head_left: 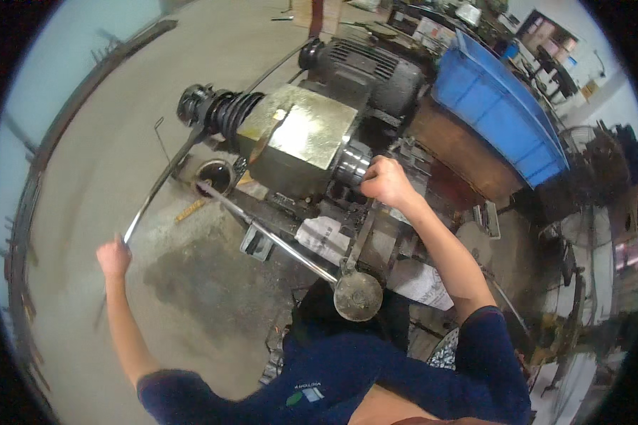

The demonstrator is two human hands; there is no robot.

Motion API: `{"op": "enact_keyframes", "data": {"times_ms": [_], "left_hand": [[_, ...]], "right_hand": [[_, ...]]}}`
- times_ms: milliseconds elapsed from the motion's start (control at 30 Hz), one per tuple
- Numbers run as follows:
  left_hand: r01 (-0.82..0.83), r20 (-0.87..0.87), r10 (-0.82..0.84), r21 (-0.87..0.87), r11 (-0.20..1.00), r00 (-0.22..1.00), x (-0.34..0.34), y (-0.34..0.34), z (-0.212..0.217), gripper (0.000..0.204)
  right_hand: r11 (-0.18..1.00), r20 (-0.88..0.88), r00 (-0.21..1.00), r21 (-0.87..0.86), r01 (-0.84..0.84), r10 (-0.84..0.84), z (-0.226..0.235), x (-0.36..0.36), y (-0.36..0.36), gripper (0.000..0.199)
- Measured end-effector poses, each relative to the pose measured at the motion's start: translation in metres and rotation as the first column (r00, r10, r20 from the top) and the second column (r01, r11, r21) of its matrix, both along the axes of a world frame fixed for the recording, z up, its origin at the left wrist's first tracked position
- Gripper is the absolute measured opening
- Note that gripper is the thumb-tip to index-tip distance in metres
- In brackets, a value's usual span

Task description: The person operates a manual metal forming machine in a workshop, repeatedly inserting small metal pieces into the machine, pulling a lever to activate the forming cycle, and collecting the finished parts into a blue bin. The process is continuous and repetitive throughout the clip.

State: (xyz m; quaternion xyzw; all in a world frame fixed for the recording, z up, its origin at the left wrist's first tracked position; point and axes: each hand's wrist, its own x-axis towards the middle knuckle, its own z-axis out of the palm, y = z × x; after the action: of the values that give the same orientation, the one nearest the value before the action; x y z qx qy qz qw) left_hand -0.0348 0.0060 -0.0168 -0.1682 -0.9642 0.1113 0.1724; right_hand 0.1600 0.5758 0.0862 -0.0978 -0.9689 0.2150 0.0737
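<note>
My left hand (113,257) is wrapped round the lower end of a long metal lever (152,191), which slants up to the left end of a greasy machine. That machine has a box-shaped metal housing (301,127), with a dark stepped pulley (237,115) on its left side and a shiny round spindle end (352,164) on its right. Close against the spindle end is my right hand (390,182), its fingers curled closed. What those fingers hold, if anything, is hidden. A second metal rod (283,244) runs below the housing toward a round metal disc (358,296) near my body.
Behind the housing sits a dark finned motor (368,74). A blue bin (496,106) stands at the back right, beside cluttered benches. Pale rags or papers (324,237) lie on the machine's near side. Dark stains mark the floor (198,280).
</note>
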Motion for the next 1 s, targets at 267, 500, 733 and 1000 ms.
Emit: {"op": "enact_keyframes", "data": {"times_ms": [267, 500, 733, 1000], "left_hand": [[-0.257, 0.107, 0.249, 0.060, 0.965, 0.963, -0.014, -0.023, 0.013, 0.015], [-0.130, 0.218, -0.092, 0.817, 0.562, 0.972, 0.048, 0.141, -0.077, 0.023], [0.248, 0.613, -0.261, 0.108, 0.963, 0.746, 0.056, 0.201, -0.200, 0.038], [0.275, 0.522, -0.272, 0.074, 0.959, 0.808, 0.033, 0.220, -0.177, 0.031]], "right_hand": [[0.996, -0.170, 0.985, -0.086, -0.023, 0.008, -0.015, 0.022, -0.016, 0.027], [0.989, -0.442, 0.885, -0.101, 0.109, -0.143, -0.003, 0.149, 0.020, 0.025], [0.975, -0.370, 0.915, 0.083, 0.204, -0.160, 0.044, 0.260, -0.002, 0.028], [0.834, -0.603, 0.576, 0.380, -0.401, 0.552, 0.153, 0.234, -0.118, 0.025]]}}
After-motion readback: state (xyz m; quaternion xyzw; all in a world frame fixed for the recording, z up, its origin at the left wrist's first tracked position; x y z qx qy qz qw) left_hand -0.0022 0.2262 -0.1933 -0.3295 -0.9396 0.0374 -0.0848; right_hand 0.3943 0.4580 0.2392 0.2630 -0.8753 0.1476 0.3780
